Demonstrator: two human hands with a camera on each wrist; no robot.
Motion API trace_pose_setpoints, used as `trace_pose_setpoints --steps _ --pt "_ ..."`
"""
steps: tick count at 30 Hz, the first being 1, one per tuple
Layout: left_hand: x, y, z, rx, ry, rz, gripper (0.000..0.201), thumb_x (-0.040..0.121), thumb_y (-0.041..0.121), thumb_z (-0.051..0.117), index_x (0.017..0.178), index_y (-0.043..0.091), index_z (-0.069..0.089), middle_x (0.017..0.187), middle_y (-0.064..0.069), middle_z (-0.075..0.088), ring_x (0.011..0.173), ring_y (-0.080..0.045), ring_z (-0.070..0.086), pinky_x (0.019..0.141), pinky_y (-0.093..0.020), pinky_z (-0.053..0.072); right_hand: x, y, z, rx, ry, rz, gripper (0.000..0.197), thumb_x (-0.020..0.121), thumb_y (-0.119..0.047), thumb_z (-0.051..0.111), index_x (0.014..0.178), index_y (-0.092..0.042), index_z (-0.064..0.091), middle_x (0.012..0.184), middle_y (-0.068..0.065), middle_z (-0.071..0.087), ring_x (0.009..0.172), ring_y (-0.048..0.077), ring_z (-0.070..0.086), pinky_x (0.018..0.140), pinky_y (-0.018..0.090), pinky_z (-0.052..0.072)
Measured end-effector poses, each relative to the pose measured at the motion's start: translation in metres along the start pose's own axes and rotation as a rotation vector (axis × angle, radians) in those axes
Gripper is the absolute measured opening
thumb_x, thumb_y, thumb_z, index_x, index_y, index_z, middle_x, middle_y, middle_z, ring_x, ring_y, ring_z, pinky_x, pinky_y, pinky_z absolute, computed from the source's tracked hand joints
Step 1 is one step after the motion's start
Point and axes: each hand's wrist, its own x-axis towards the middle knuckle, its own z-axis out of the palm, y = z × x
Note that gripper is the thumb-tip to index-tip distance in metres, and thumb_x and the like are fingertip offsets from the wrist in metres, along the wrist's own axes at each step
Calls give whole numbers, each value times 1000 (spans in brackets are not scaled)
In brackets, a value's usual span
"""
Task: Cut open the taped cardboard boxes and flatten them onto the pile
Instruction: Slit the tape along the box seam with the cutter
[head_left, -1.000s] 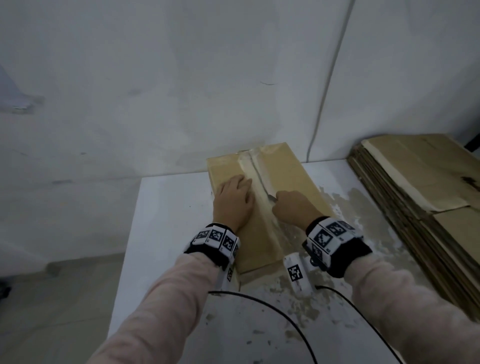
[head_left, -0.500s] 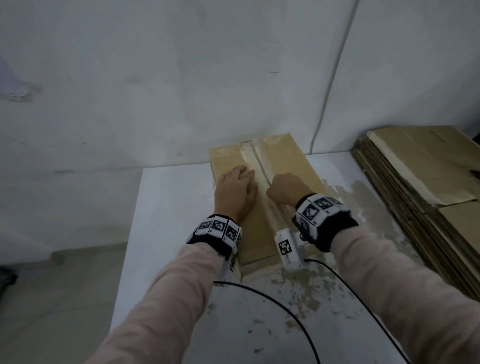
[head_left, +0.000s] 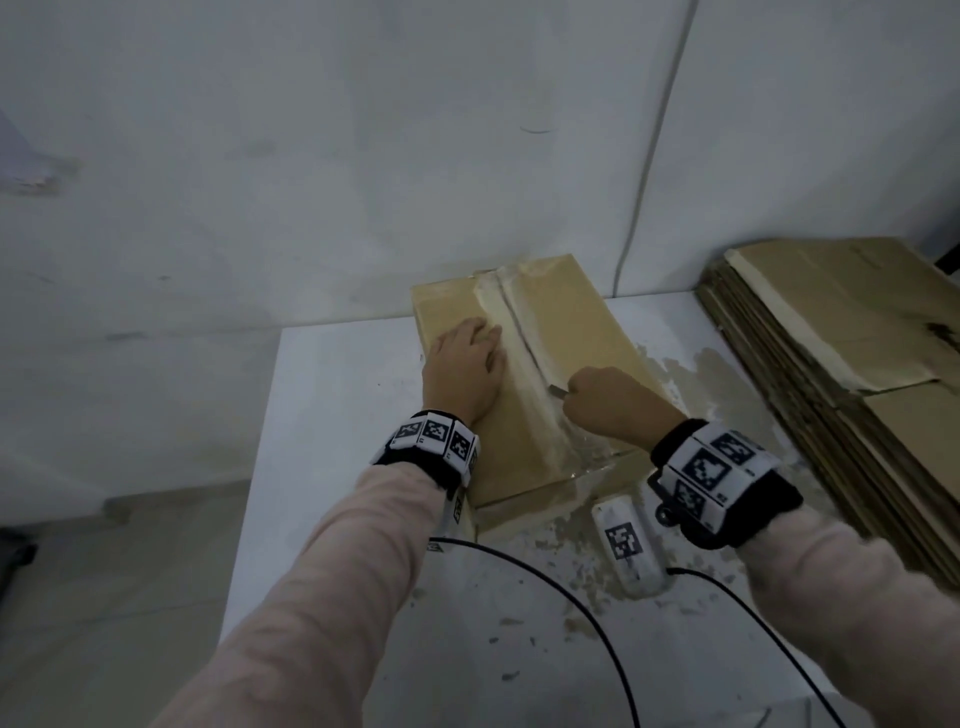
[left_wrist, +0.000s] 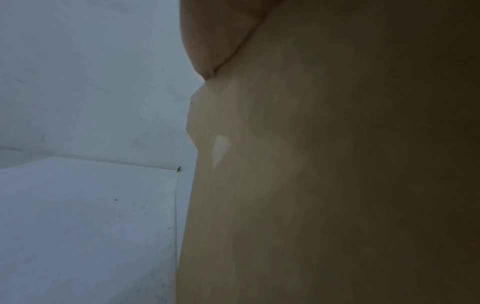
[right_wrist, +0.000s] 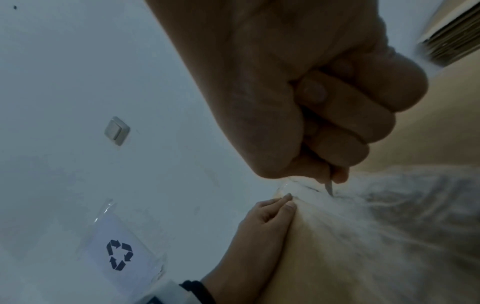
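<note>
White table (head_left: 332, 415) against white wall. One brown cardboard box (head_left: 582, 332) at centre, whitish tape (head_left: 524, 374) along its seam. Left hand (head_left: 462, 374) flat, fingers straight, pressing the box. Right hand (head_left: 608, 405) clenched round a blade (right_wrist: 329, 187); the wrist view alone shows its tip in the tape. One flattened pile (head_left: 831, 364) at 2 o'clock.

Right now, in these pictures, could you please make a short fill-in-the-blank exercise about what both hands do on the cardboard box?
1. The left hand lies ____ on the brown taped cardboard box.
2. The right hand grips a small metal ____ at the clear tape seam.
3. The pile of flattened brown cardboard lies on the person's ____ side.

Missing words: flat; blade; right
</note>
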Motion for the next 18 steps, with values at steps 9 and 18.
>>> trace_pose_setpoints --steps 9,18 --pt "-53 15 5 -58 -42 94 64 88 47 32 135 9 51 143 -8 46 131 -23 41 111 -40 21 -12 15 30 105 199 27 11 95 -16 41 91 -6 44 78 5 45 74 26 47 63 29 36" --pt "-70 43 7 -13 6 -81 47 95 34 47 137 12 49 145 -3 41 134 -19 37 112 -35 16 -24 12 24 -19 147 -45 12 92 -15 46 87 -5 50 109 17 58 88 29 51 72 31 40"
